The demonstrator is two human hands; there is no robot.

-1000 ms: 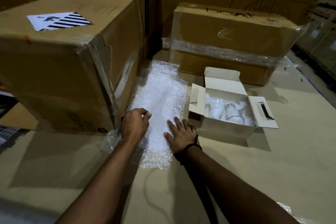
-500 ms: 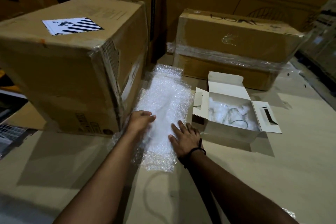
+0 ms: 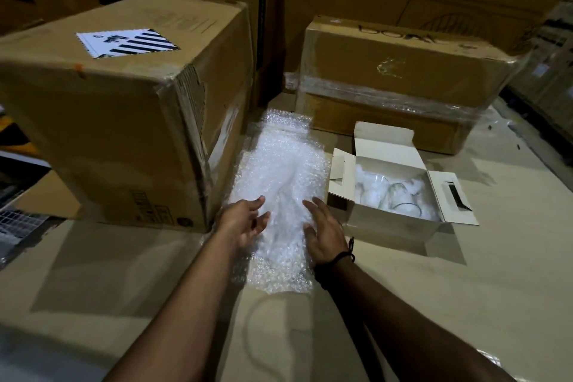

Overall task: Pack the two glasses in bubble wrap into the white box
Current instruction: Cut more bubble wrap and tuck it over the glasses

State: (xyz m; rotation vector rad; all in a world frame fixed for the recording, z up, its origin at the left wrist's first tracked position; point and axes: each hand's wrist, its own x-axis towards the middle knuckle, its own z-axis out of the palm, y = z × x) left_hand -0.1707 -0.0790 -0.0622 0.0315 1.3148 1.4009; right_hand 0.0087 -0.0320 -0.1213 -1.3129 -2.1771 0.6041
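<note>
A sheet of bubble wrap (image 3: 280, 170) lies flat on the cardboard surface, reaching from between the big boxes toward me. My left hand (image 3: 245, 222) hovers at its left near edge with fingers spread and loose, palm turned inward. My right hand (image 3: 324, 231) lies over the sheet's right near part, fingers straight. To the right stands the small white box (image 3: 389, 231), flaps open. Inside it sit clear glasses (image 3: 389, 194) among white padding; how many is hard to tell.
A large brown carton (image 3: 124, 108) stands close on the left, touching the bubble wrap's edge. A film-wrapped flat carton (image 3: 400, 77) lies behind the white box. Tall cartons form a wall at the back. A thin cord loop (image 3: 254, 329) lies on the surface between my forearms.
Both hands have lifted and opened: my left hand uncurled from the sheet's edge and turned palm inward, my right hand shifted slightly right. The camera moved closer and lower.
</note>
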